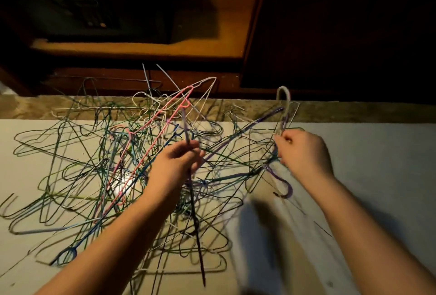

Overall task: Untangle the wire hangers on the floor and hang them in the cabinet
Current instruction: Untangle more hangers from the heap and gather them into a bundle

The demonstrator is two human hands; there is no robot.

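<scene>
Hangers [113,153] heaped on floor [377,153] — cabinet [141,47] behind them.

Both bare forearms were stretched forward and well apart. The left hand [179,161] was up, fingers curled, pinching a thin dark wire hanger [199,247]. Over on the other side, the right hand [304,150], knuckles up, gripped a pale looped wire hanger [288,103].

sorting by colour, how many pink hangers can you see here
1: the pink hanger slants up through the middle of the pile, just left of the left hand. More may be hidden in the tangle.
</scene>
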